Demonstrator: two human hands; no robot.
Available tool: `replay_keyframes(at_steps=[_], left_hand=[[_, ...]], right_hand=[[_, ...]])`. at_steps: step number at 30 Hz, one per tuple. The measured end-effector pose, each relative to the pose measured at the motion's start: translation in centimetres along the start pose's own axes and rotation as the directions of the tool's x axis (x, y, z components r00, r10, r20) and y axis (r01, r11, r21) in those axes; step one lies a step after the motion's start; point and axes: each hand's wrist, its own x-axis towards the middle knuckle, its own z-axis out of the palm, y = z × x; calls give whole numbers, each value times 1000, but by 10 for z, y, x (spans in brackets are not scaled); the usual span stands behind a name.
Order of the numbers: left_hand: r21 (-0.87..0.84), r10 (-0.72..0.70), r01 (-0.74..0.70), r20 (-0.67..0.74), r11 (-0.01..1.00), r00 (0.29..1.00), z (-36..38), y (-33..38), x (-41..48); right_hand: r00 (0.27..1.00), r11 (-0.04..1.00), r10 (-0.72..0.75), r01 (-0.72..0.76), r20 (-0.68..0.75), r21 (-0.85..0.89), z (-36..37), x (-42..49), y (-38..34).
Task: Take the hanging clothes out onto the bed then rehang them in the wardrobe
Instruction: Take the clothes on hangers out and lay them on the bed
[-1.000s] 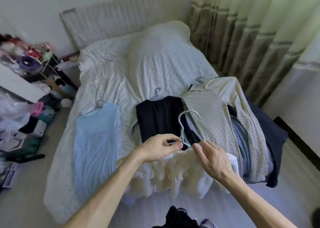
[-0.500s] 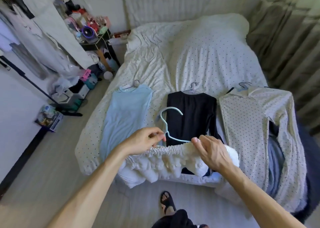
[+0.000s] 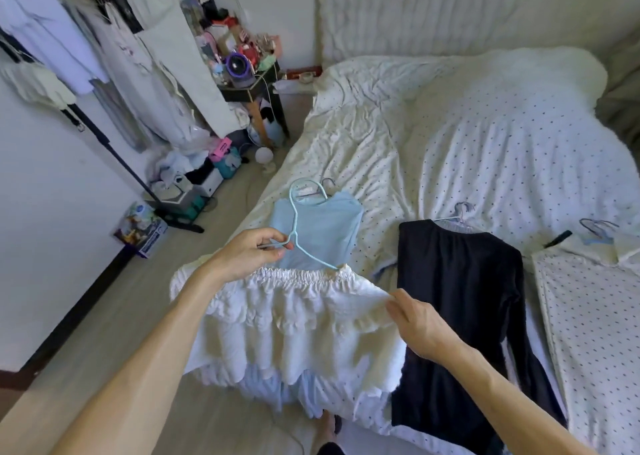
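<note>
Skirt (image 3: 294,319) — between both hands' pinches

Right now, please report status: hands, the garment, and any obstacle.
Left hand grips light blue hanger. Right hand pinches white ruffled skirt at its edge. Skirt on hanger, held above bed. Nothing blocking.

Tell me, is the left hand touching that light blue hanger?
Touching. The head view shows the left hand pinching the light blue hanger just below its hook.
</note>
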Motion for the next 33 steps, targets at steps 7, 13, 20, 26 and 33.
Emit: replay_keyframes(at_steps=[7, 13, 20, 26, 33], left_hand=[[141, -1, -1, 12, 990, 1000, -64, -81, 212], [226, 35, -37, 11, 974, 999, -81, -139, 380], [350, 90, -49, -101, 935, 991, -59, -192, 533], [391, 74, -13, -142, 920, 987, -11, -245, 633], [566, 131, 22, -227, 824, 965, 48, -312, 665]], right_hand=[[963, 953, 267, -260, -24, 155, 41, 184, -31], [882, 871, 467, -446, -65, 205, 48, 334, -37], [820, 838, 540, -501, -188, 217, 44, 460, -5], [746, 808, 589, -532, -311, 254, 64, 542, 49], [669, 755, 655, -548, -353, 360, 101, 581, 96]])
